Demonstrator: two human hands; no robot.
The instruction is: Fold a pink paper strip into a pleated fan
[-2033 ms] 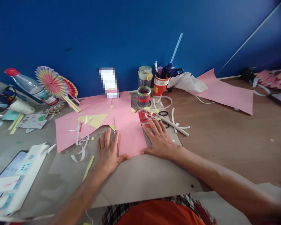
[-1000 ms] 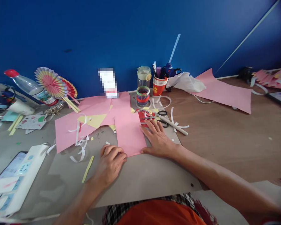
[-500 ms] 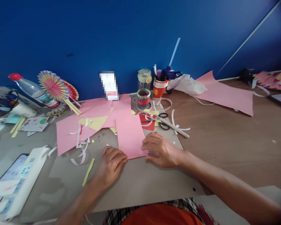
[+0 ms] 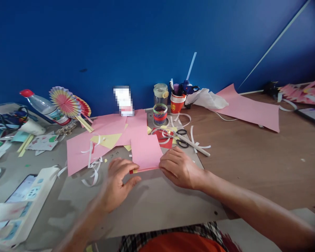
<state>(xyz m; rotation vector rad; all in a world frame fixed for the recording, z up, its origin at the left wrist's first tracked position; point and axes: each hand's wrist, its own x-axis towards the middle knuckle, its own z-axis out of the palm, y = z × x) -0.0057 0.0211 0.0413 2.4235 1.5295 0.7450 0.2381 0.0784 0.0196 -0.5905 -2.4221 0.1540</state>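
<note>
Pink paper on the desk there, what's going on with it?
A person has both hands at the near edge of a pink sheet. The left hand reaches its near left corner, thumb spread apart, where a little red and yellow shows. The right hand is curled at the near right corner. Beyond it, a pale rod lies across scissors.

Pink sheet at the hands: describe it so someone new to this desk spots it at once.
Start at the blue wall and come down to the grey surface in front of the person. There, between the left hand and the right hand, lies the pink sheet. Unlike the pink paper behind it, it has red and yellow showing at its near left corner.
</note>
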